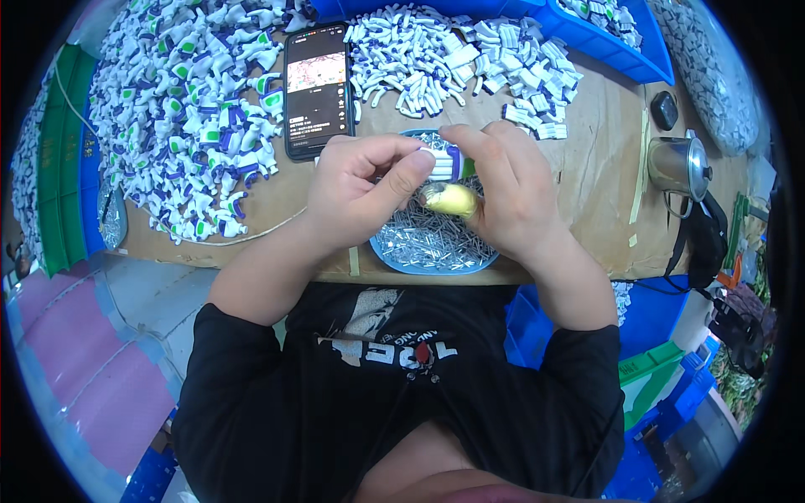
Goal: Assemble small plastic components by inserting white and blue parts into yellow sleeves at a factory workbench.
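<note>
Both hands meet above a blue basin [390,258] filled with loose metal pins [436,239]. Between them is a small white plastic piece [442,165] with ribs and a purple edge, and a bit of green shows at its right end. My left hand [356,180] pinches its left side between thumb and forefinger. On the other side, the fingers of my right hand [521,186] close around the purple and green end. A yellow covering [453,200] sits on what looks like my right thumb. Whether a pin is in either hand cannot be seen.
A large heap of white, purple and green plastic pieces [193,109] covers the table's left. Beside it lies a lit phone [318,92]. Smaller white pieces [411,63] are piled at the back, before a blue bin [616,46]. A lidded metal mug [677,166] stands right.
</note>
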`<state>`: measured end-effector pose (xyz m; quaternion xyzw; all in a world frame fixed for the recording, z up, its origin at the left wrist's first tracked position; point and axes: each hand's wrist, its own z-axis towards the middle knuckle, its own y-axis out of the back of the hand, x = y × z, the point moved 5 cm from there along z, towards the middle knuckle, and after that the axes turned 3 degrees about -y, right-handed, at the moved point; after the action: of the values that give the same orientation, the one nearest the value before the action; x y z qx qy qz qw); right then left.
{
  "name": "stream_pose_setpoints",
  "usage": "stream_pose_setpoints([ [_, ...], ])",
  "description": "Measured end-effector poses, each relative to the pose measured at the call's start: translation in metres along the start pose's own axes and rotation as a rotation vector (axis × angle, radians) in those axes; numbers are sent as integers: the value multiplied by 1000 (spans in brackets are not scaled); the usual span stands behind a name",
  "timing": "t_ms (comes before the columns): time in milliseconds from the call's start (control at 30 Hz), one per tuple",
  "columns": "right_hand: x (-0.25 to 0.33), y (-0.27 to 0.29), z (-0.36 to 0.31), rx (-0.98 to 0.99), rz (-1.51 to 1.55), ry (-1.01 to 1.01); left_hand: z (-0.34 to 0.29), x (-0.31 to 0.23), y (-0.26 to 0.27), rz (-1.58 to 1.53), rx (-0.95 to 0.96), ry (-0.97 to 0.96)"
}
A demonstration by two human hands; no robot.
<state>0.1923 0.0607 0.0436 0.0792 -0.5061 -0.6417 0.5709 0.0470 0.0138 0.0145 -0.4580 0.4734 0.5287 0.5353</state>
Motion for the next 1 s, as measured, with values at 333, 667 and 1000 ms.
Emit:
stream_pose_setpoints([
  [333, 6, -3, 0, -2, 130, -9, -5, 5, -4, -242, 92, 264],
  [667, -6, -3, 3, 71, 298, -118, 11, 3, 19, 72, -99, -60],
  [1000, -59, 43, 8, -559, 1283, -365, 22, 19, 137, 1385, -176, 69],
])
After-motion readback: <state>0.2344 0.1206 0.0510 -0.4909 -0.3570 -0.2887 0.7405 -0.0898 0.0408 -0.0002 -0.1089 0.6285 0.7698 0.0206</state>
